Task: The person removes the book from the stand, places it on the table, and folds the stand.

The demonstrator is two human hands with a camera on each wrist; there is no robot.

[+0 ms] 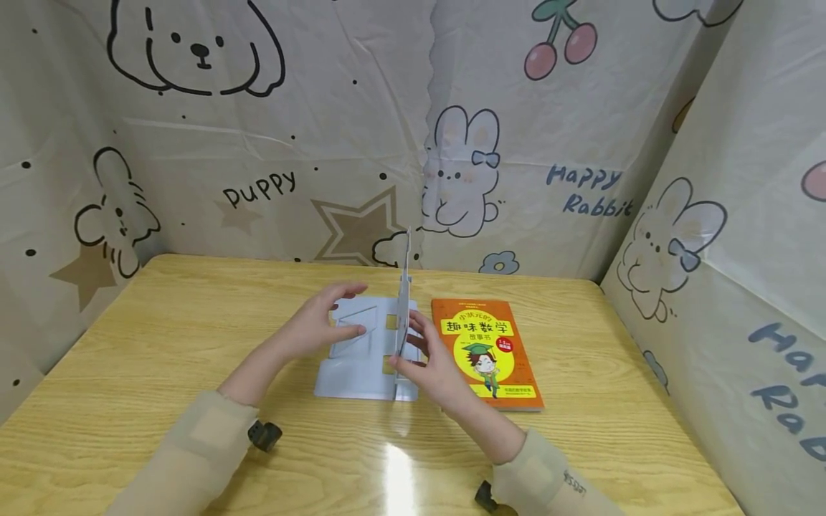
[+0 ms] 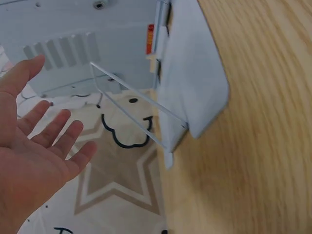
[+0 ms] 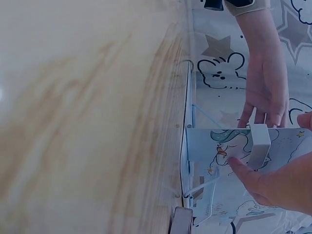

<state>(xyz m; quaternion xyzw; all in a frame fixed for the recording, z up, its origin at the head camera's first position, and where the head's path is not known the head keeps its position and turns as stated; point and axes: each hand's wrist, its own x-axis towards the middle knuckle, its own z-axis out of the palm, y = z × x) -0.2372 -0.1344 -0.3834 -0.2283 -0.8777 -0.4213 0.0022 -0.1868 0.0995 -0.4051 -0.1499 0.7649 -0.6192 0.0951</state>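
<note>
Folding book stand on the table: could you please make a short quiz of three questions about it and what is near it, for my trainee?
1. Which hand touches the upright panel of the book stand?
2. In the head view, where is the orange maths storybook? a) on the stand's base; b) on the table, right of the stand; c) on the table, left of the stand.
3. True or false: the left hand grips the storybook.
Key: 1. right hand; 2. b; 3. false.

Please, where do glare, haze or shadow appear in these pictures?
Head view: white glare on the table near the bottom edge; left wrist view: soft shadow on the table beside the stand; right wrist view: table hazy, grain blurred.
</note>
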